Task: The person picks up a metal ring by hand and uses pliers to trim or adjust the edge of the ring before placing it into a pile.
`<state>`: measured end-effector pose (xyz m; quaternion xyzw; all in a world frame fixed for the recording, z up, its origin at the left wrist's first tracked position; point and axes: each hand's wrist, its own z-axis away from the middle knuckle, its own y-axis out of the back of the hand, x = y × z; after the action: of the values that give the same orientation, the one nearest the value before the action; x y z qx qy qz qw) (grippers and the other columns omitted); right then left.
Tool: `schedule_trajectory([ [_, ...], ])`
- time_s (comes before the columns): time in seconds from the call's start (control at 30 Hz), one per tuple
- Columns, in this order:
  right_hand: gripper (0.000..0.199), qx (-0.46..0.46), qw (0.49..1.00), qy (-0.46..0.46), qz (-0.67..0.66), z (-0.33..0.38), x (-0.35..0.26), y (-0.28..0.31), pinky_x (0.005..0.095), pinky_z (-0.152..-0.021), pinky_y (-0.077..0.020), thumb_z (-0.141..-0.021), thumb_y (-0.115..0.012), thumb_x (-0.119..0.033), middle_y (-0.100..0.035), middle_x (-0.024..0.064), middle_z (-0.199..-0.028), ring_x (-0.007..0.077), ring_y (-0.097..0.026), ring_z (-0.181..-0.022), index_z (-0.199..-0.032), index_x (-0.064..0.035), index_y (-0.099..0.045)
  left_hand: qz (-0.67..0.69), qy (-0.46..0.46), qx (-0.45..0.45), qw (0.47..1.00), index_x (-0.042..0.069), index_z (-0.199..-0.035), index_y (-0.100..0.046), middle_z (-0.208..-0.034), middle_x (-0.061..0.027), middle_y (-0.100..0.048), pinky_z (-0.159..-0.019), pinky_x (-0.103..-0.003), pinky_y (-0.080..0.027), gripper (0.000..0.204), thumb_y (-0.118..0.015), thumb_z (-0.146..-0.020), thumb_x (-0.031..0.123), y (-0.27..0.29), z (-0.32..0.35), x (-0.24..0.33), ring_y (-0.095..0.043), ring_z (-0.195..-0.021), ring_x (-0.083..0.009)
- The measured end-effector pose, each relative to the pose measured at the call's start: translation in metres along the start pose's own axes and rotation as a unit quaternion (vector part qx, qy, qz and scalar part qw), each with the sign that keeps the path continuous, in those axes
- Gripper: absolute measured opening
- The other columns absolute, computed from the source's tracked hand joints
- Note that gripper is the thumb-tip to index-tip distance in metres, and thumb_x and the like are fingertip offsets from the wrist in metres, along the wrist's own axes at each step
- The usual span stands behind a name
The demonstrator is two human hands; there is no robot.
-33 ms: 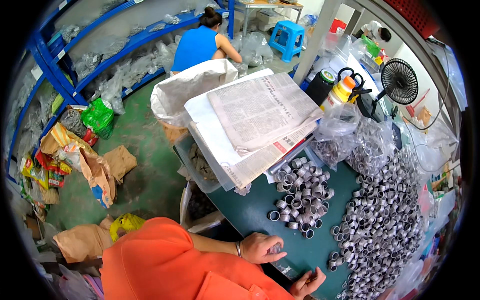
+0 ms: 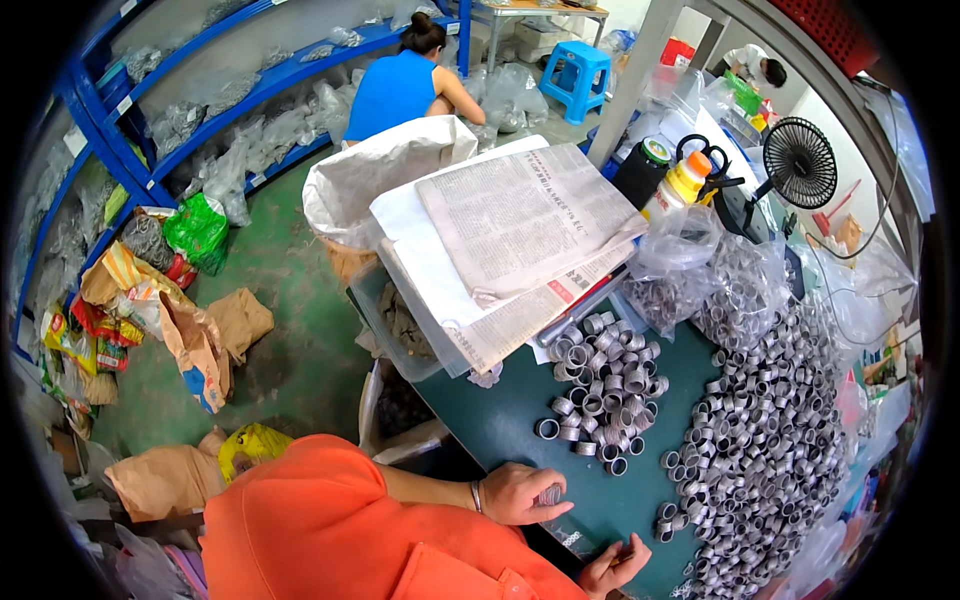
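My left hand (image 2: 522, 495), with a bracelet at the wrist, rests at the green table's near edge. Its fingers are closed round a grey threaded metal ring (image 2: 548, 495), whose ridged side shows between thumb and fingers. To its right, lower down, my right hand (image 2: 614, 569) is closed with thumb and fingertips together. A sliver of something thin and dark shows at those fingertips, too small to name. Beyond my hands lies a smaller pile of similar metal rings (image 2: 610, 395). A much larger heap of rings (image 2: 765, 460) spreads along the right of the table.
Newspapers (image 2: 540, 220) lie over a clear plastic bin (image 2: 405, 340) at the table's far left. Behind the piles stand bags of rings (image 2: 745, 300), a glue bottle (image 2: 678, 185), black scissors (image 2: 708, 160) and a small fan (image 2: 799, 160). A person in blue (image 2: 395, 95) crouches by the shelves.
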<state>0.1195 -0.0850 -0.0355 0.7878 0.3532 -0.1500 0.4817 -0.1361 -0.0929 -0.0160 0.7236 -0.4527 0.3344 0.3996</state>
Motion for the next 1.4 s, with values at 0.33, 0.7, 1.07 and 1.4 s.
schedule_trajectory([
  [0.33, 0.031, -0.005, 0.997, 0.056, -0.054, -0.01, -0.005, 0.008, 0.0267, -0.057, -0.0378, -0.08, -0.058, 0.0, -0.052, 0.007, -0.081, 0.0159, -0.045, -0.063, -0.111, 0.0014, -0.058, -0.112, -0.069, 0.079, 0.988, 0.006, -0.082, -0.058, -0.063, -0.0038, -0.06, -0.049, -0.03, -0.047, 0.027, -0.079, -0.071, 0.021, -0.011, 0.009, -0.002, -0.061, -0.052, -0.0212],
  [0.7, 0.022, -0.015, 0.995, -0.01, -0.096, -0.003, -0.002, 0.003, 0.0273, -0.063, -0.0348, -0.08, -0.05, 0.008, -0.043, 0.0091, -0.089, 0.0172, -0.04, -0.071, -0.102, 0.0049, -0.053, -0.12, -0.075, 0.069, 0.987, 0.007, -0.079, -0.058, -0.061, -0.0065, -0.058, -0.047, -0.032, -0.046, 0.024, -0.077, -0.073, 0.02, -0.013, 0.01, -0.004, -0.059, -0.051, -0.024],
  [1.07, 0.027, -0.062, 0.994, 0.019, -0.087, -0.017, -0.005, 0.003, 0.03, -0.071, -0.0396, -0.075, -0.051, 0.01, -0.049, 0.0113, -0.09, 0.0202, -0.047, -0.081, -0.101, 0.0037, -0.055, -0.103, -0.071, 0.049, 0.991, 0.006, -0.077, -0.058, -0.064, -0.0071, -0.061, -0.051, -0.033, -0.047, 0.024, -0.077, -0.073, 0.022, -0.009, 0.01, -0.006, -0.061, -0.054, -0.0252],
  [1.4, 0.032, -0.179, 0.955, 0.107, -0.209, -0.08, -0.089, -0.023, 0.0306, -0.056, -0.0442, -0.065, -0.059, 0.005, -0.053, 0.0107, -0.074, 0.0234, -0.054, -0.061, -0.096, -0.0005, -0.065, 0.118, 0.138, 0.061, 0.982, 0.002, -0.08, -0.057, -0.061, -0.0023, -0.054, -0.052, -0.027, -0.041, 0.029, -0.064, -0.089, 0.029, 0.005, 0.009, 0.014, -0.046, -0.057, -0.0073],
])
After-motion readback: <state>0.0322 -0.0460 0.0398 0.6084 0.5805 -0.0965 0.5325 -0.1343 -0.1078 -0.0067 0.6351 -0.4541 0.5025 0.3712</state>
